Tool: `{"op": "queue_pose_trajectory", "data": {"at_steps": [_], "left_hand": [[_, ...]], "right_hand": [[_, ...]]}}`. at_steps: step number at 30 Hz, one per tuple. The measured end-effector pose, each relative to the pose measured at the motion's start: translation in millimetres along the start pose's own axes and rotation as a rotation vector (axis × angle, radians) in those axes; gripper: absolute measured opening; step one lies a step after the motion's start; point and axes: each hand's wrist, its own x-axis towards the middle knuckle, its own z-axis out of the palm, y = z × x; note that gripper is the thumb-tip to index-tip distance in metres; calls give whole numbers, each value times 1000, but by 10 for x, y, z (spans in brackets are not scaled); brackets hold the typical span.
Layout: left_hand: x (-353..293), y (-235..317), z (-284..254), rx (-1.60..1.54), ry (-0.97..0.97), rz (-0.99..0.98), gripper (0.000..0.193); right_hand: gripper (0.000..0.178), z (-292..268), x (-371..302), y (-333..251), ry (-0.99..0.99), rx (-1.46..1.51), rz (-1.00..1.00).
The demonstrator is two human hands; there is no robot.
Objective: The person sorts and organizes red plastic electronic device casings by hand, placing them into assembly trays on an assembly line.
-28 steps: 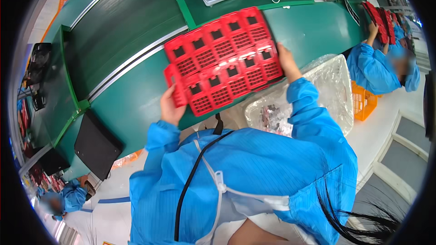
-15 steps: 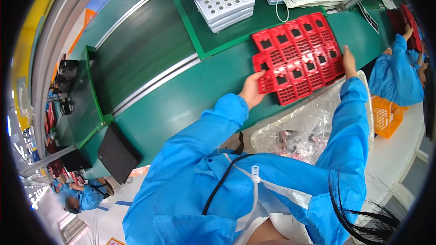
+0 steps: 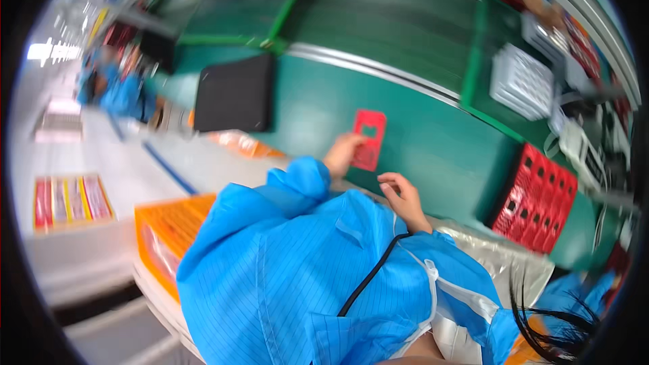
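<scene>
My left hand (image 3: 343, 152) grips the lower left edge of a single red plastic panel (image 3: 370, 140), which has a square opening near its top and a grid of small holes below. The panel is held over the green table in front of my body. Close to its right, my right hand (image 3: 403, 201) has thumb and fingers apart and slightly bent, with nothing in it and not touching the panel. Rows of similar red panels (image 3: 537, 199) lie on the table farther to the right.
A black flat-topped object (image 3: 235, 93) stands on the table's left. Stacked white trays (image 3: 520, 81) sit at the far right. Near my right forearm is a plastic-lined bin (image 3: 493, 253); an orange crate (image 3: 169, 226) is at my left. Another person (image 3: 125, 94) works at the far left.
The view has swung left. My left hand has carried the single red panel leftward, away from the rows. My right hand has left the rows' right side and come close to the single panel.
</scene>
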Motion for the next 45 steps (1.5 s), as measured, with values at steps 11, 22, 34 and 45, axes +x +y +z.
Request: {"op": "queue_pose_trajectory", "data": {"at_steps": [11,22,34,45], "left_hand": [[-1751,801,-4186,-136,1028,507,36],[-1697,728,-5168,131,1090,502,33],[-1862,945,-3922,-31,981,541,25],[-297,-140,-1337,881,767,669,26]], "right_hand": [[42,2329,1726,19,-406,-323,-6],[44,3804,1835,-347,44,-679,-239],[50,2934,1670,-365,410,-290,-6],[56,386,426,491,831,-886,37]]}}
